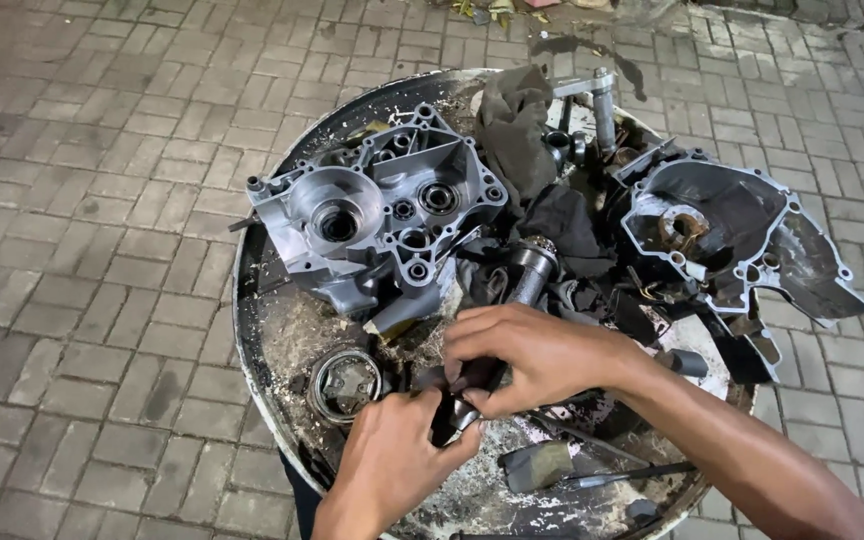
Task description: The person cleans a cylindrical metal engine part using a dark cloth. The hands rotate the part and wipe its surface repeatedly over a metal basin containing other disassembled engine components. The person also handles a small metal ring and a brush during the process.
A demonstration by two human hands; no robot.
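Stripped grey crankcase half [382, 215] at drum top's [252, 330] left edge; round bearing part [344, 383] nearer. Near front edge, left hand [392, 465] and right hand [537, 355] both clenched on dark metal shaft [467, 390]. Second casing [727, 235] at right edge. Teardown well along, shaft yet unseparated.

There is one camera, worn on the person's head. It looks steeply down from close above at the round, dirty metal tray [252, 330]. Grey brick paving [82, 250] shows all around the tray.
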